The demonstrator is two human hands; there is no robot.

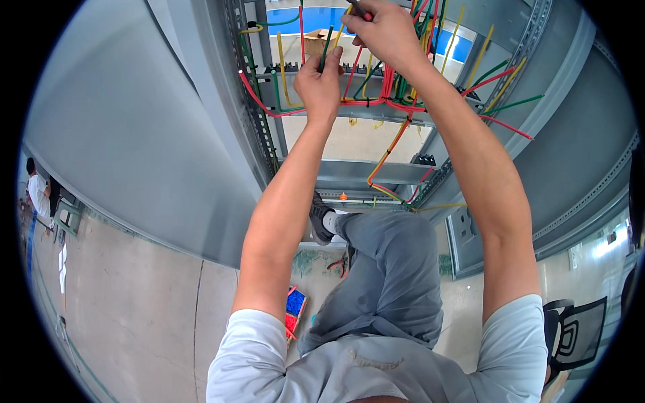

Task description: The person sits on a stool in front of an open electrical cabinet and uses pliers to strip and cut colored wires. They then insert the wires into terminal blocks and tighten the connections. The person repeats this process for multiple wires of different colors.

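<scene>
In front of me, a grey metal cabinet frame holds red, green and yellow wires. My left hand (pixel 319 84) is closed in a pinch around a dark green wire (pixel 328 41), whose end points up past the fingertips. A yellow wire (pixel 340 31) rises just beside those fingertips. Above and to the right, my right hand (pixel 386 35) is wrapped around a slim hand tool (pixel 359 9) with dark and red parts. The picture's upper edge cuts the tool off, so its kind cannot be told. Tied wire bundles (pixel 388 84) hang below my right hand.
Large grey panels (pixel 154 127) flank the frame on both sides. Loose wire ends (pixel 514 127) stick out at the right. A box of blue and red small parts (pixel 294 303) and red-handled pliers (pixel 338 265) lie on the floor. A chair (pixel 581 332) stands right; another person (pixel 39 191) sits far left.
</scene>
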